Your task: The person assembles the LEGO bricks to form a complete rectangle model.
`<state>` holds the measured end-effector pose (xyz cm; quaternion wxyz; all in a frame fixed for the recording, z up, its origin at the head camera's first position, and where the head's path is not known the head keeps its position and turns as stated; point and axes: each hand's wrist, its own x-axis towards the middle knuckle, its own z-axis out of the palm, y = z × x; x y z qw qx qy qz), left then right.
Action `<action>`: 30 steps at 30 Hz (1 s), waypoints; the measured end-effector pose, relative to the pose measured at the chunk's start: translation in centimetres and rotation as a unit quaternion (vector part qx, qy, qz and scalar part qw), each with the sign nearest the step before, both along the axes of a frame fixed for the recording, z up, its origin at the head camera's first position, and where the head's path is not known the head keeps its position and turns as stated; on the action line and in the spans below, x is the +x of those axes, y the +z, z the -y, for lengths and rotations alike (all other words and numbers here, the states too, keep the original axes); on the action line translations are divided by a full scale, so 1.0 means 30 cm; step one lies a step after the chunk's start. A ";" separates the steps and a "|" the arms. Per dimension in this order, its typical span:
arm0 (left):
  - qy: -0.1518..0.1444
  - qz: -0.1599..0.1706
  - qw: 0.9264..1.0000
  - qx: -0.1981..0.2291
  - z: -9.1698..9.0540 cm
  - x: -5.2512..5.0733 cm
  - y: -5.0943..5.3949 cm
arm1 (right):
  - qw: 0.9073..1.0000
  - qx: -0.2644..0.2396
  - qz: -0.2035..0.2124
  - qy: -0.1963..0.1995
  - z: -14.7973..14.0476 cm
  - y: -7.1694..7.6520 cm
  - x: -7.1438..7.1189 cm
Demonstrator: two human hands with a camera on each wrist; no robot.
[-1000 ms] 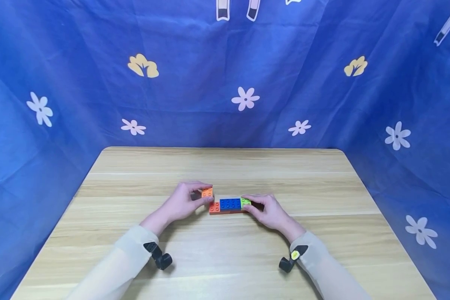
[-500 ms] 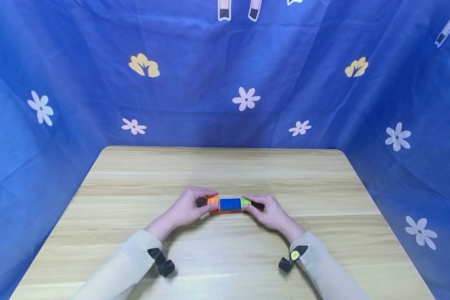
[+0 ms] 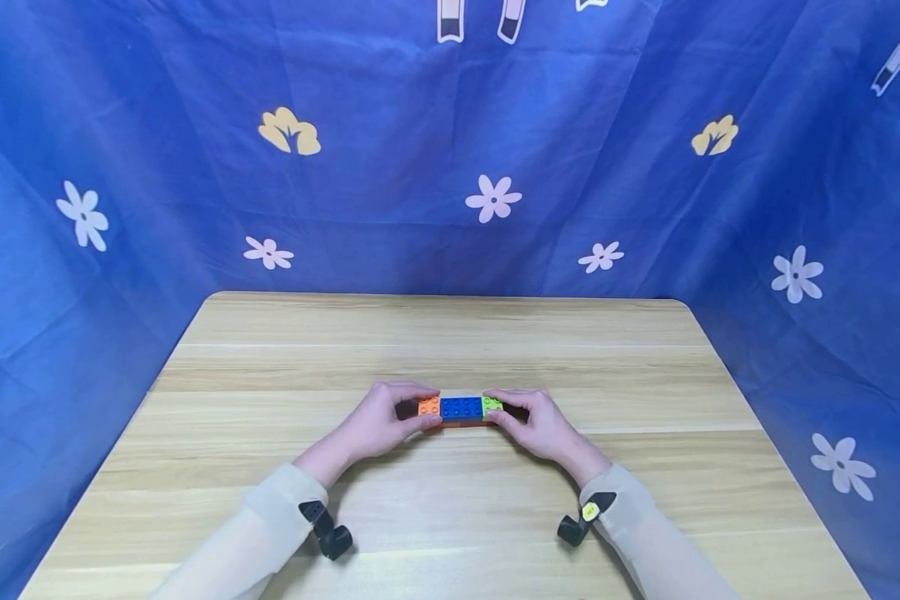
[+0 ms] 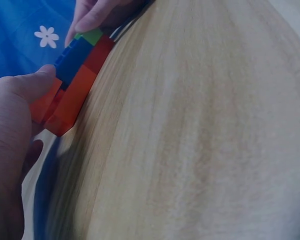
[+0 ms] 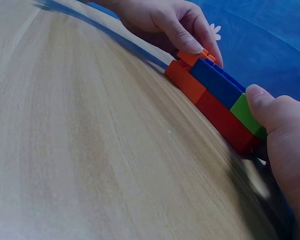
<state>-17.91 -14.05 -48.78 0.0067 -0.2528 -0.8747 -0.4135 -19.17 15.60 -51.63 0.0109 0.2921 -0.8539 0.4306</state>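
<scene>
My left hand (image 3: 378,421) pinches a small orange building brick (image 3: 429,407) between thumb and fingers at the row's left end. In the left wrist view that brick sits slightly tilted, with a gap showing the studs underneath. Beside it, a long blue brick (image 5: 217,82) is seated on the bottom layer. That layer is an orange-red brick (image 5: 184,82) and a darker red brick (image 5: 225,122), end to end. At the right end, my right hand (image 3: 537,423) grips a small green brick (image 5: 247,116) on top of the red one. Fingertips behind the bricks are partly hidden.
The bricks stand on a wood-grain table (image 3: 450,508) with rounded far corners. Blue cloth (image 3: 390,167) with printed flowers hangs behind it and along both sides. A small black camera (image 3: 335,540) sticks out from the left wrist, another camera (image 3: 572,529) from the right.
My left hand has moved right and toward me, bringing the orange brick from above down onto the row's left end, next to the blue brick. The right hand stays put.
</scene>
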 end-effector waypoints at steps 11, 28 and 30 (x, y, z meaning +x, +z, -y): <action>0.011 -0.020 1.000 -0.017 -0.004 0.004 -0.006 | 1.000 -0.005 0.004 0.002 0.001 -0.001 0.000; 0.004 -0.039 0.999 -0.008 -0.005 0.001 -0.016 | 1.000 -0.007 0.009 -0.001 0.002 0.004 0.004; 0.004 -0.035 0.999 -0.002 -0.007 0.001 -0.020 | 1.000 -0.009 0.006 0.001 0.001 0.003 0.005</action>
